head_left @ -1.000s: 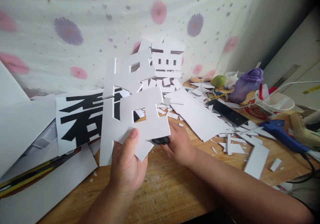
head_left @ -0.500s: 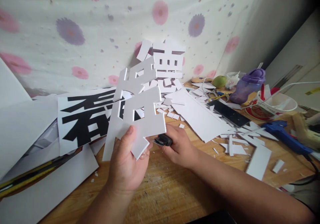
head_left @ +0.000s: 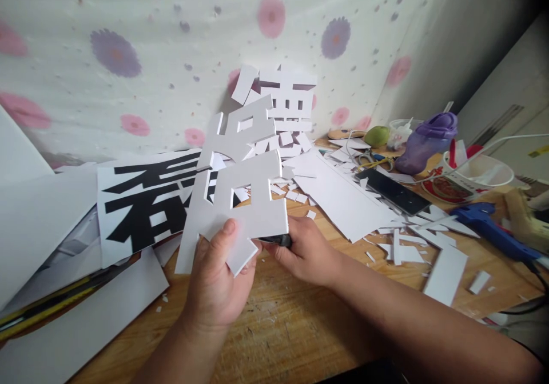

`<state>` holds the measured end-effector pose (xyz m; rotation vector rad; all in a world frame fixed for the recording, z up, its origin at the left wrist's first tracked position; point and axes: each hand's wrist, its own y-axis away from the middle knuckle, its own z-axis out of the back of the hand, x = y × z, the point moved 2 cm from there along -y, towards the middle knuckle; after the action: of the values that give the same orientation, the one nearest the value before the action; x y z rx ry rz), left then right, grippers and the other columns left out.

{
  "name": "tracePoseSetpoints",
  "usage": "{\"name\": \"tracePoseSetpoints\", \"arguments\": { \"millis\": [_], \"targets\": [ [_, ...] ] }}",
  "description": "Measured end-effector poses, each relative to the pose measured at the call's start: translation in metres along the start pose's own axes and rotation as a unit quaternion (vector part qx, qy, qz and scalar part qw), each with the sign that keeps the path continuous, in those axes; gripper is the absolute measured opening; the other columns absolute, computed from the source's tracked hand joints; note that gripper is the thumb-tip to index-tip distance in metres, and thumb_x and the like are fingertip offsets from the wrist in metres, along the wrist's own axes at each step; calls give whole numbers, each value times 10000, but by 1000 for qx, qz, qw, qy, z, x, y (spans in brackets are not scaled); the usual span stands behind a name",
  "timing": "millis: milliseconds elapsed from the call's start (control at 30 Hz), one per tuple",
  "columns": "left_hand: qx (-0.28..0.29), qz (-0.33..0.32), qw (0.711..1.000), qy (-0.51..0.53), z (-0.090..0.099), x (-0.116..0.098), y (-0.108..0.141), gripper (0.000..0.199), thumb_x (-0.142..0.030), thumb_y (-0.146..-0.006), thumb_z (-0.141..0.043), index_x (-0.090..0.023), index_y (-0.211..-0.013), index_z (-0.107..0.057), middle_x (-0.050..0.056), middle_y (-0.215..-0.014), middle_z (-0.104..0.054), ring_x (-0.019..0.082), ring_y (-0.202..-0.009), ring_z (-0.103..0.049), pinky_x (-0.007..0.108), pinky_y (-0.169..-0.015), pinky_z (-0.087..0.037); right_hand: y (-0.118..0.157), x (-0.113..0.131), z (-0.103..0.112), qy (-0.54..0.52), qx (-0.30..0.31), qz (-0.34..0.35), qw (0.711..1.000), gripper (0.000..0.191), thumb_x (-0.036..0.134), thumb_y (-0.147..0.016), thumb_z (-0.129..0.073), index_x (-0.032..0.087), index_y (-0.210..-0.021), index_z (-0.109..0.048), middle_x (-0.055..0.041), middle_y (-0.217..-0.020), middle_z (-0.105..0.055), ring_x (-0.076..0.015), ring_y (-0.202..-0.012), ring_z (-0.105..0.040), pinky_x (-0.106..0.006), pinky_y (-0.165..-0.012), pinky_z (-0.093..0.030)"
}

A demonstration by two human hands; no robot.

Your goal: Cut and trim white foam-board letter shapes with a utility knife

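A white foam board cut-out (head_left: 268, 215), shaped in character strokes with square openings, is held up tilted above the table. My left hand (head_left: 221, 281) is closed on its lower edge, thumb on the front face and fingers behind. My right hand (head_left: 311, 250) is wrapped round a black-handled craft knife (head_left: 279, 239) at the board's lower right edge. The knife's tip and part of its blade are hidden by the board. Behind and left lies a paper printed with a black character (head_left: 137, 224).
A raised white character (head_left: 291, 95) leans against the flowered curtain. Foam scraps (head_left: 300, 198), a large white sheet (head_left: 338, 201), a dark phone (head_left: 392, 191), a blue glue gun (head_left: 497, 232), a purple bottle (head_left: 429, 144) and a tub (head_left: 467, 178) stand right. White boards (head_left: 107, 310) lie left.
The knife has shifted left along the board's lower edge, with more of its handle now behind the board. The board has moved slightly right. Both hands keep their hold.
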<state>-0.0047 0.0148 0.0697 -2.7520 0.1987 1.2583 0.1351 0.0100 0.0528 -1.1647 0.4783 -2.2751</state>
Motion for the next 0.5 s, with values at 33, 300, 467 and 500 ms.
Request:
{"name": "tracePoseSetpoints", "arguments": {
  "millis": [33, 300, 467, 500],
  "targets": [
    [6, 3, 1000, -2, 1, 0, 0, 216, -335, -747, -764, -221, -755, -580, -50, -588, -593, 100, -517, -536, 247, -511, -418, 0, 0, 1, 1, 1, 0, 1000, 83, 185, -816, -525, 190, -862, -594, -20, -765, -657, -140, -655, -578, -244, -616, -437],
    [10, 15, 1000, -14, 4, 1, -1, 213, -370, -745, -767, -240, -795, -605, -39, -584, -614, 165, -677, -643, 286, -602, -482, -1, 2, 1, -6, 23, -15, 1000, 49, 183, -828, -542, 188, -855, -583, -1, -720, -623, -131, -604, -540, -239, -591, -418],
    [9, 17, 1000, -13, 2, 0, -1, 226, -363, -730, -779, -241, -749, -590, -42, -557, -597, 177, -712, -660, 290, -621, -495, 0, 3, 0, -17, 30, -26, 999, 72, 163, -823, -546, 188, -869, -596, -13, -775, -655, -138, -657, -576, -249, -637, -443],
    [12, 15, 1000, -13, 2, 0, -2, 225, -365, -732, -777, -244, -742, -588, -41, -549, -592, 187, -726, -664, 299, -633, -499, 0, 3, 0, -25, 35, -30, 999, 71, 157, -818, -548, 188, -860, -597, -11, -771, -656, -137, -658, -577, -248, -637, -446]
  ]
}}
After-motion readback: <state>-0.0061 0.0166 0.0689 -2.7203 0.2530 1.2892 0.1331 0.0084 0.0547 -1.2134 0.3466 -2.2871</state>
